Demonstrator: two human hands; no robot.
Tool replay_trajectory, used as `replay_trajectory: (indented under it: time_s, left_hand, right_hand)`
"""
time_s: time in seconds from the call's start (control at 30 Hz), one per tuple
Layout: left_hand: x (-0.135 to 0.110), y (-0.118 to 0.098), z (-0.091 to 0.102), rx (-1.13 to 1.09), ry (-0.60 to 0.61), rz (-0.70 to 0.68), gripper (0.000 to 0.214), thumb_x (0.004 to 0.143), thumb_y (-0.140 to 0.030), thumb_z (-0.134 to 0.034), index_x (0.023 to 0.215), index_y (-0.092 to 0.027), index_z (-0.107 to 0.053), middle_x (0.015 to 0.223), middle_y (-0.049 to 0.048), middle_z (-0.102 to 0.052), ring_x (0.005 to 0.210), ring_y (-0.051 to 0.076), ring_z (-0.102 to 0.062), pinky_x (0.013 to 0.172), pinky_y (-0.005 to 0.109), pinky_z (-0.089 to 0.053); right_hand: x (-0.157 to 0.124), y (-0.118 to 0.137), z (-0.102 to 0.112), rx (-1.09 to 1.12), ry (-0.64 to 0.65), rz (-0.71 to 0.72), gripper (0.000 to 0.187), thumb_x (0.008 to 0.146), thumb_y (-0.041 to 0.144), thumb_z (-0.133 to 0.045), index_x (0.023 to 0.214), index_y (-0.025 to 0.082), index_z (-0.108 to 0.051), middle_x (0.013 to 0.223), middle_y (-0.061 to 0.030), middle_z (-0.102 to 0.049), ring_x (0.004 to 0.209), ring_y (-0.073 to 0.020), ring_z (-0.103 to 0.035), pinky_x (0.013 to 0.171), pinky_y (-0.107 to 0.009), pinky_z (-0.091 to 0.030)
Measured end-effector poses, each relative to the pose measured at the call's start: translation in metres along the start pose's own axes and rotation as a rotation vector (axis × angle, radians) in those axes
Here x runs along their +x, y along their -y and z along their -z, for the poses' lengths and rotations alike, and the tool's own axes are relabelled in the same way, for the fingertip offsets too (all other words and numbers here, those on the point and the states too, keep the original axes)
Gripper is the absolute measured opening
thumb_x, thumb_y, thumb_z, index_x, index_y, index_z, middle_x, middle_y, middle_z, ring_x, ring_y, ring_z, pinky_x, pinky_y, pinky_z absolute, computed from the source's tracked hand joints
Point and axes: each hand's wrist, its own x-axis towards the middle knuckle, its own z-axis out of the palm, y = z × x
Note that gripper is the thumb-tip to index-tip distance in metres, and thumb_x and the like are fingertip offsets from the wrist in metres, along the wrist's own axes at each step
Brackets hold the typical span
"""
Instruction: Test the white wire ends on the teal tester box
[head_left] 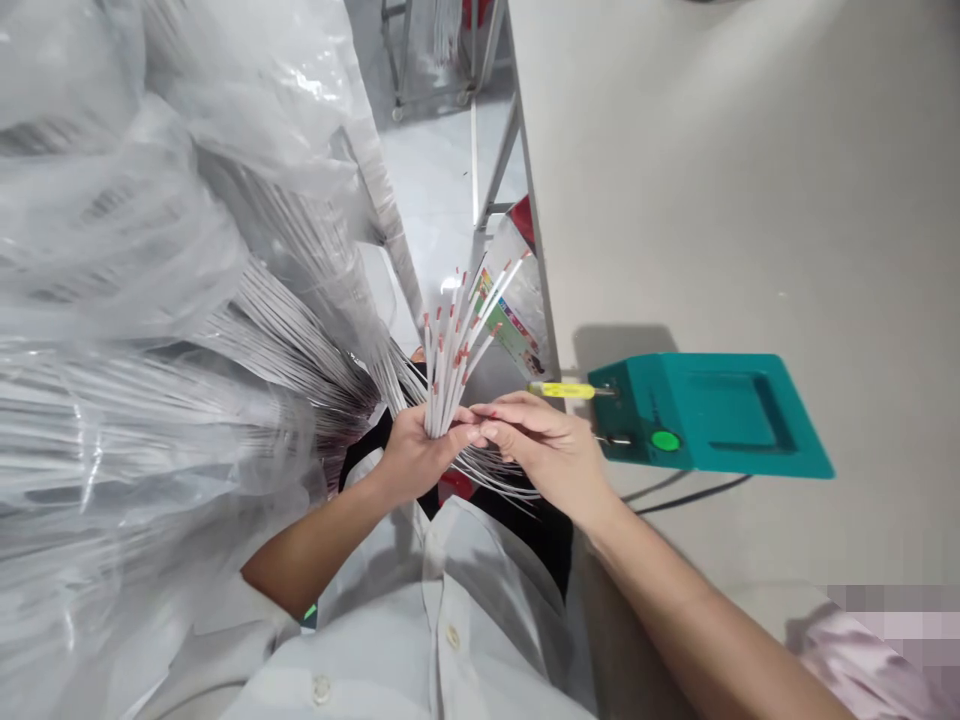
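My left hand (424,455) is closed around a bundle of white wires (450,385). Their bare copper ends fan out above the fist, and the lengths below it run down over my lap. Right beside it, my right hand (551,450) is closed in a pinch, its fingertips meeting the left thumb. A small reddish tip shows at those fingers, but what they hold is too small to make out. Just past the right hand, a teal device (720,410) with a green button (665,441) lies on the table, a yellow-handled probe (562,390) sticking out of its side.
Plastic-wrapped bundles of wire (292,330) fill the left side. The table (735,200) spans the right, with a black cable (697,492) by the device. Between them are the floor, a metal rack (439,95) and a printed bag (514,310). A pink sleeve (862,660) shows at lower right.
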Motion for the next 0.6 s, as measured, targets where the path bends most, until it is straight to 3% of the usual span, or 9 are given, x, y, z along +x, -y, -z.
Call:
replay_trajectory:
  time_s: [0.13, 0.2, 0.27, 0.37, 0.43, 0.5, 0.6]
  left_hand:
    - [-0.002, 0.002, 0.003, 0.022, 0.048, -0.014, 0.016, 0.071, -0.029, -0.066, 0.074, -0.014, -0.066, 0.067, 0.0028, -0.067, 0.063, 0.013, -0.060, 0.060, 0.024, -0.047]
    - [-0.001, 0.004, 0.004, 0.029, 0.059, -0.010, 0.015, 0.070, -0.028, -0.067, 0.072, -0.013, -0.067, 0.068, 0.0033, -0.067, 0.063, 0.013, -0.060, 0.061, 0.024, -0.047]
    - [0.001, 0.008, 0.005, 0.066, 0.022, 0.019, 0.017, 0.069, -0.029, -0.068, 0.072, -0.012, -0.068, 0.064, 0.0025, -0.065, 0.055, 0.010, -0.055, 0.055, 0.023, -0.044]
    - [0.004, 0.015, 0.008, 0.104, -0.112, 0.098, 0.028, 0.068, -0.033, -0.069, 0.084, -0.010, -0.068, 0.055, -0.0011, -0.058, 0.041, 0.005, -0.042, 0.042, 0.020, -0.035]
    - [0.005, 0.019, 0.009, 0.106, -0.155, 0.116, 0.033, 0.069, -0.036, -0.068, 0.088, -0.009, -0.067, 0.050, -0.0036, -0.051, 0.039, 0.005, -0.038, 0.040, 0.020, -0.031]
    - [0.005, 0.019, 0.007, 0.144, -0.096, 0.094, 0.030, 0.071, -0.037, -0.066, 0.085, -0.010, -0.067, 0.045, -0.0055, -0.045, 0.040, 0.006, -0.037, 0.041, 0.020, -0.031]
    - [0.003, 0.018, 0.001, 0.224, 0.052, 0.053, 0.024, 0.071, -0.036, -0.066, 0.072, -0.011, -0.066, 0.046, -0.0057, -0.044, 0.045, 0.006, -0.038, 0.046, 0.021, -0.033]
  right_hand:
    - [-0.004, -0.010, -0.005, 0.299, -0.024, -0.171, 0.008, 0.072, 0.031, -0.069, 0.073, 0.024, -0.072, 0.072, -0.0006, -0.061, 0.045, -0.0046, -0.045, 0.040, -0.021, -0.039]
    - [-0.006, -0.014, -0.005, 0.309, -0.003, -0.208, 0.011, 0.073, 0.033, -0.067, 0.071, 0.023, -0.071, 0.072, -0.0010, -0.062, 0.044, -0.0055, -0.046, 0.040, -0.022, -0.039]
    - [-0.007, -0.015, -0.003, 0.109, -0.006, -0.115, 0.010, 0.075, 0.031, -0.065, 0.077, 0.023, -0.071, 0.077, -0.0031, -0.064, 0.052, -0.0090, -0.052, 0.045, -0.024, -0.044]
    - [-0.008, -0.014, 0.001, -0.364, -0.128, 0.222, 0.018, 0.074, 0.024, -0.065, 0.091, 0.022, -0.071, 0.085, -0.0061, -0.064, 0.071, -0.0151, -0.059, 0.063, -0.031, -0.051]
    - [-0.008, -0.011, 0.001, -0.559, -0.178, 0.398, 0.020, 0.074, 0.019, -0.065, 0.093, 0.022, -0.070, 0.085, -0.0064, -0.064, 0.075, -0.0162, -0.060, 0.069, -0.032, -0.050]
    - [-0.008, -0.008, 0.000, -0.586, -0.168, 0.429, 0.018, 0.077, 0.017, -0.062, 0.092, 0.022, -0.070, 0.083, -0.0062, -0.064, 0.074, -0.0160, -0.060, 0.068, -0.032, -0.050]
    - [-0.007, -0.005, -0.004, -0.456, -0.118, 0.306, 0.010, 0.077, 0.019, -0.062, 0.085, 0.021, -0.069, 0.077, -0.0042, -0.063, 0.068, -0.0139, -0.059, 0.061, -0.027, -0.049]
